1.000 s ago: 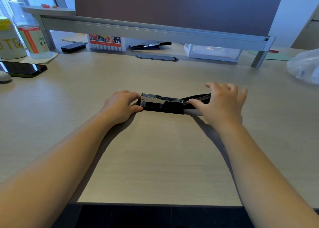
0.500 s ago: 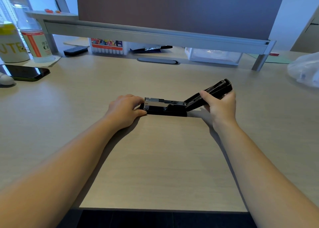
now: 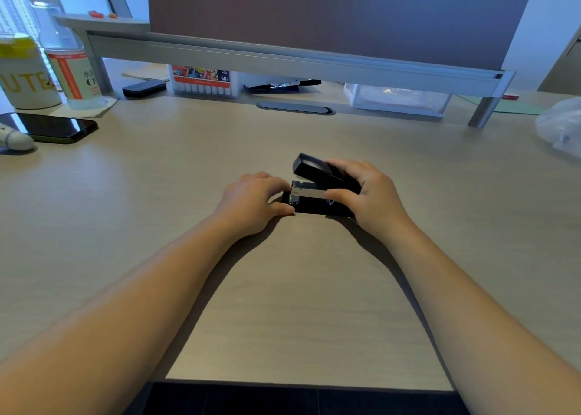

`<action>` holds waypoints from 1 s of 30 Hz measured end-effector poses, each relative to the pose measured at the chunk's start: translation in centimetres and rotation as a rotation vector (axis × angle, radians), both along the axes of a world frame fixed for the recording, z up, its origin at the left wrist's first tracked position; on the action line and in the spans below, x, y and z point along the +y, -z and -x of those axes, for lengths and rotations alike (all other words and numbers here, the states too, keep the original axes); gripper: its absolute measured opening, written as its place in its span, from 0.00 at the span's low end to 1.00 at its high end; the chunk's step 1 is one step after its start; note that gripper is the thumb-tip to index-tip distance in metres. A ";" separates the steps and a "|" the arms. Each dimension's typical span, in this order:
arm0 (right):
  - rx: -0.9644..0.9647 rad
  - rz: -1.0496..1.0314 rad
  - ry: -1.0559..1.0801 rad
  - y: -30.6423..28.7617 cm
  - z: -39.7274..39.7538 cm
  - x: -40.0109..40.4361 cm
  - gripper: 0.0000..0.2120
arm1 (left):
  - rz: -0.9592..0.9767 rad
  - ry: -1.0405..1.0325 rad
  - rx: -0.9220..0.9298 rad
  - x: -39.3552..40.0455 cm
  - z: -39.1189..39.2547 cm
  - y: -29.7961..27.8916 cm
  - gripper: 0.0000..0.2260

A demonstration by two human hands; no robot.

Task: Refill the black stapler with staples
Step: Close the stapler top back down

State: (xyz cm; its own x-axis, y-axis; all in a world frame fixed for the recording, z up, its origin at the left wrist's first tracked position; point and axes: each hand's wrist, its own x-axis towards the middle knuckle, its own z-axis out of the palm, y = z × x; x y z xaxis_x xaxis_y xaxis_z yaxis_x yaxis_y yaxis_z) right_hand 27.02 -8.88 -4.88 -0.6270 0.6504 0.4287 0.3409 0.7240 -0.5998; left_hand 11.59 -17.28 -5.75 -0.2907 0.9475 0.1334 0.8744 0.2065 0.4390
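The black stapler [image 3: 311, 207] lies on the wooden desk [image 3: 283, 304] in the middle of the view, nose pointing left. Its black top cover [image 3: 311, 166] is folded over and tilted a little above the silver staple channel [image 3: 306, 191], leaving a narrow gap at the nose. My right hand [image 3: 367, 194] grips the cover, fingers over its far side and thumb on the near side. My left hand [image 3: 251, 204] pinches the stapler's front end and base against the desk. Whether staples lie in the channel is not visible.
A black phone [image 3: 53, 127] and a white object [image 3: 14, 139] lie at the far left, with a bottle [image 3: 67, 65] and a cup [image 3: 26, 75] behind them. A marker box [image 3: 202, 79], a clear plastic box [image 3: 397, 98] and a shelf leg [image 3: 485, 108] line the back. A plastic bag [image 3: 561, 127] sits right.
My right hand has swung the cover from lying flat open on the right, up and over to the left, down toward the staple channel. My left hand has kept its hold on the front end.
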 end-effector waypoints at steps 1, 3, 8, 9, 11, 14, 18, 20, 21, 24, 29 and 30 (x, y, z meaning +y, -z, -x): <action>-0.002 0.005 0.002 0.0 0.0 0.1 0.21 | -0.004 -0.003 -0.003 0.0 0.0 0.0 0.18; -0.034 0.004 0.006 0.1 0.0 0.1 0.22 | -0.023 -0.011 -0.026 0.0 -0.1 0.2 0.20; -0.032 0.172 0.056 0.4 -0.9 0.3 0.28 | -0.148 0.035 -0.186 -0.4 -0.5 -0.2 0.40; -0.030 0.205 0.067 0.5 -1.2 0.4 0.28 | -0.159 0.065 -0.167 -0.5 -0.7 -0.3 0.42; -0.030 0.244 0.078 0.5 -1.5 0.5 0.28 | -0.159 0.113 -0.108 -0.6 -0.8 -0.3 0.41; -0.038 0.267 0.080 0.5 -1.5 0.4 0.27 | -0.143 0.140 -0.067 -0.6 -0.6 -0.1 0.37; -0.045 0.288 0.078 0.4 -1.8 0.2 0.25 | -0.162 0.121 -0.078 -0.6 -0.5 0.1 0.32; -0.058 0.297 0.076 0.3 -2.0 0.1 0.25 | -0.153 0.108 -0.082 -0.6 -0.6 0.0 0.30; -0.068 0.297 0.075 0.3 -2.0 0.1 0.24 | -0.146 0.106 -0.082 -0.7 -0.6 0.0 0.29; -0.086 0.293 0.075 0.2 -2.4 0.0 0.23 | -0.147 0.106 -0.085 -0.7 -0.7 0.0 0.27; -0.119 0.225 0.109 0.3 -2.7 0.1 0.22 | -0.155 0.089 -0.022 -0.5 -0.8 0.0 0.29; -0.134 0.205 0.119 0.2 -2.5 0.2 0.22 | -0.154 0.091 -0.010 -0.3 -0.8 0.0 0.29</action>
